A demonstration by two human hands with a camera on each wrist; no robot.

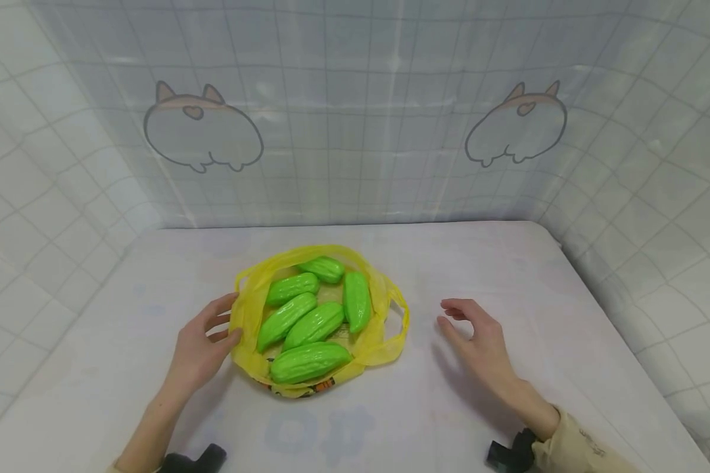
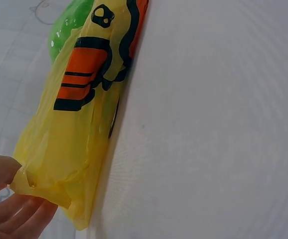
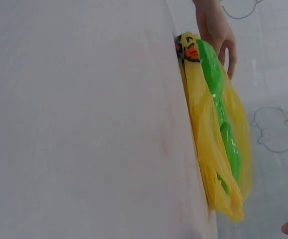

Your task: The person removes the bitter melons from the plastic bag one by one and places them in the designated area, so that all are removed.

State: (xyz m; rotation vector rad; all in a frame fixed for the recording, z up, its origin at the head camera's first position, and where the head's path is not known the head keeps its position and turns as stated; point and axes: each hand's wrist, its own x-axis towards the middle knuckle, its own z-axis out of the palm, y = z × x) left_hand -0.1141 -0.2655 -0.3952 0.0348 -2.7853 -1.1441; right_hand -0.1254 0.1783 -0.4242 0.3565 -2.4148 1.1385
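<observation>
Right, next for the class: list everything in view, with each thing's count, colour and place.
plastic bag: 1, yellow with orange-and-black print, on the table left of centre
ridged gourds: 6 visible, bright green, inside the bag
table: 1, whitish, under the bag
gridded sheeting: piece count unclear, pale grey-white, behind and both sides
cartoon animals: 2 in the head view, grey-outlined, on the back sheeting
wrist devices: 2, black, by the wrists
sleeves: 2, beige, lower edge
hands: 2, bare; left hand touching the bag, right hand apart from it

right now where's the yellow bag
In the head view, the yellow bag sits on the table just left of centre, its left edge at the left hand.
</observation>
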